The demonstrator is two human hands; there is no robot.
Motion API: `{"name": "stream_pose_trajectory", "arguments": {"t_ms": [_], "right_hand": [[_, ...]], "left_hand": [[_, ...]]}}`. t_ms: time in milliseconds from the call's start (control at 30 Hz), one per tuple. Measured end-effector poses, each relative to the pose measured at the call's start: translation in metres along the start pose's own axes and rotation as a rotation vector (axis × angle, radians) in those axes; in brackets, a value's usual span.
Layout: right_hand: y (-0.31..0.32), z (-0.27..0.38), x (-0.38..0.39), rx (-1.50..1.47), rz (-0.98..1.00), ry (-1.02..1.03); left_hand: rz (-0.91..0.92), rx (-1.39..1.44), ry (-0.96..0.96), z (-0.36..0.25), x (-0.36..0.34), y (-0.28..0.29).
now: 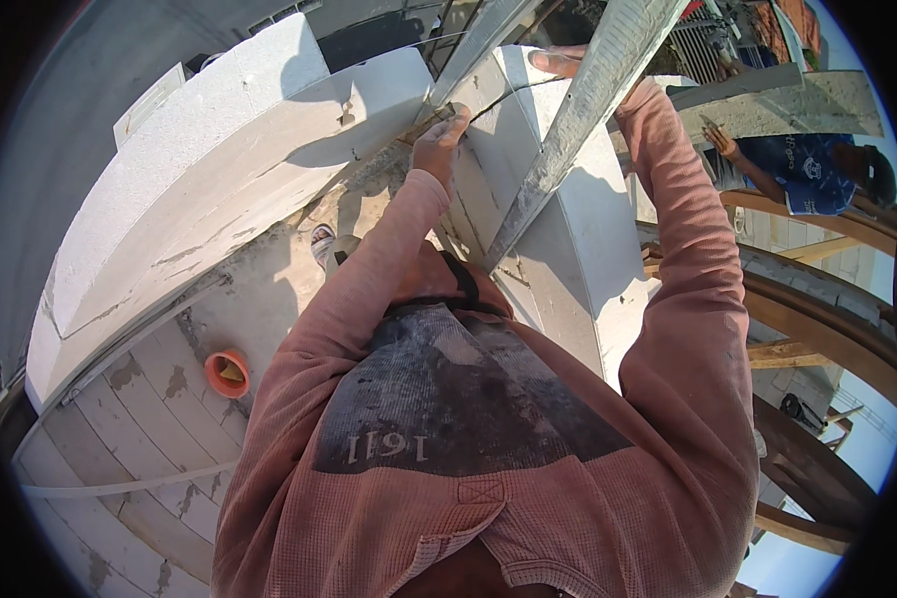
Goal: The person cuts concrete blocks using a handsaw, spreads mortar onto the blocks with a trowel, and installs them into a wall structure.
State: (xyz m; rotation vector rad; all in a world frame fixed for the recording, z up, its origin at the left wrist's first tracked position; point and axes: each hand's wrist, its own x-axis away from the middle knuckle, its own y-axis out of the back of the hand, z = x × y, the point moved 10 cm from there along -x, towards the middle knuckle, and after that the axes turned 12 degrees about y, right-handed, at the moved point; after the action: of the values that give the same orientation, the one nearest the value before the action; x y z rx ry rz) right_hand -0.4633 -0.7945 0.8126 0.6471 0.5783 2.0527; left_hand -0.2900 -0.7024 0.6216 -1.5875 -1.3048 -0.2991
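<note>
Left hand: left hand (439, 140) at about 12 o'clock of the view, fingers (455, 122) curled shut, pinching a thin taut string line (508, 92) against the top edge of the white block wall.
Right hand: right hand (560, 62) at 12 to 1 o'clock, mostly hidden behind the long grey metal straightedge (568, 130); fingers lie flat on the top of the upright white block; whether they grip anything cannot be told.
String line: runs from the left hand's fingers toward 1 o'clock, across the block top to the right hand.
Straightedge: leans diagonally from 1 o'clock down toward centre, crossing in front of the upright block.
Block wall: long pale white aerated-concrete block wall (219, 169), sweeping from 9 o'clock up to 12 o'clock.
Upright block: tall white aerated-concrete block (578, 249), just right of centre, touching the wall's end.
Floor: whitewashed plank floor (120, 429) at 8 o'clock.
Cup: small orange plastic cup (227, 374) lying on the planks at 8 o'clock.
Other person: a person in a blue shirt (807, 169) at 2 o'clock, well apart, beside curved wooden beams (817, 319).
</note>
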Motion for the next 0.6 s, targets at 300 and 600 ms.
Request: {"name": "stream_pose_trajectory", "arguments": {"t_ms": [300, 600], "right_hand": [[0.0, -0.018, -0.012, 0.01, -0.061, 0.012], [0.011, -0.001, -0.001, 0.073, -0.224, -0.018]], "left_hand": [[0.075, 0.068, 0.03, -0.002, -0.008, 0.011], [0.154, 0.048, 0.082, -0.001, -0.02, 0.004]]}}
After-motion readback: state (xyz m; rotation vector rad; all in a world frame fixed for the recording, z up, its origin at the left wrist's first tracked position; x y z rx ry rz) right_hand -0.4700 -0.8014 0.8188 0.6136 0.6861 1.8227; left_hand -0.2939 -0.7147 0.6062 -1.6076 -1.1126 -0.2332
